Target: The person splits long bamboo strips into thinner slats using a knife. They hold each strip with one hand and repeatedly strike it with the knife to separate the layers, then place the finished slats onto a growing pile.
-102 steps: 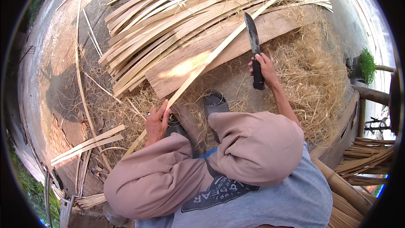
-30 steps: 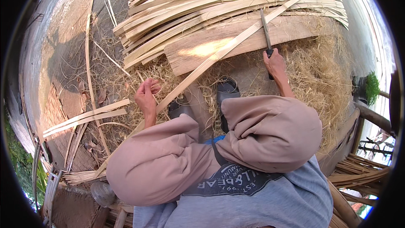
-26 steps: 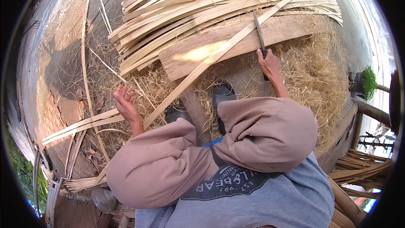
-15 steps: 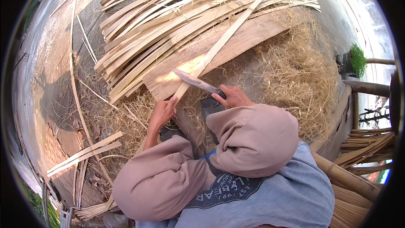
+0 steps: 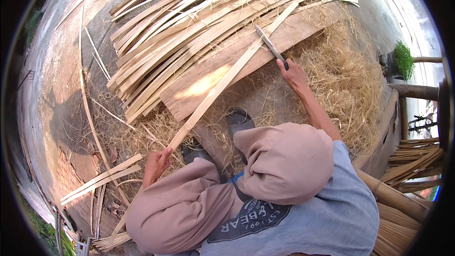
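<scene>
Slanting from near left to far right, a long, flat, pale wooden strip (image 5: 210,100) crosses the scene. The left hand (image 5: 157,165), fingers closed, grips the strip at its near part, beside the person's left knee. The right hand (image 5: 294,75) is wrapped round the black handle of a long knife with a grey metal blade (image 5: 269,42); the blade lies across the strip toward its far end, though contact cannot be told. Beneath the strip is a flat brown wooden board (image 5: 303,26), partly sunlit. Beyond the board spreads a broad pile of pale, split wooden strips (image 5: 199,33). Curly, straw-coloured shavings (image 5: 346,80) heap up on the right, and two short, pale wooden strips (image 5: 102,180) lie left of the left hand.
</scene>
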A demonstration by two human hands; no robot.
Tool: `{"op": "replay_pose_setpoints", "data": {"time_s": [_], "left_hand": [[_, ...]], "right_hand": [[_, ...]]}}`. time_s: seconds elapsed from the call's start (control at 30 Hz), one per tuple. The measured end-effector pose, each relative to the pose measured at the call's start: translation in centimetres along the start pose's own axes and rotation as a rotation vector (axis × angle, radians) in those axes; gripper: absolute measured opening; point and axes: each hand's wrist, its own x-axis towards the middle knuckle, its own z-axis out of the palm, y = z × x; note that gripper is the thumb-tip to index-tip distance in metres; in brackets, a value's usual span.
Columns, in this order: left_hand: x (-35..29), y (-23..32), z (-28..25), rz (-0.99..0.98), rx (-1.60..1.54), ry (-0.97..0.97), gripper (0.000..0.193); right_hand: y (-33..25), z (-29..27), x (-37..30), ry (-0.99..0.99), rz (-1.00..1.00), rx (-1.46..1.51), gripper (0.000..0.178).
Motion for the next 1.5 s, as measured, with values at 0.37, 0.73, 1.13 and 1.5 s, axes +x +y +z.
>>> {"op": "replay_pose_setpoints", "data": {"time_s": [0.37, 0.73, 1.13, 1.5], "left_hand": [[-2.2, -6.7, -2.7, -0.140, 0.143, 0.060, 0.058], [4.4, 1.5, 6.9, 0.322, 0.625, 0.576, 0.048], [-0.9, -1.1, 4.6, 0.141, 0.698, 0.514, 0.047], [2.6, 3.5, 8.0, 0.429, 0.450, 0.427, 0.043]], "right_hand": [[5.4, -1.2, 2.4, 0.212, 0.106, 0.193, 0.067], [-9.9, 5.0, -10.8, -0.260, -0.339, 0.091, 0.057], [-1.2, -0.4, 0.8, -0.003, -0.171, -0.019, 0.066], [-7.4, 5.5, -6.9, -0.203, -0.106, 0.306, 0.058]]}}
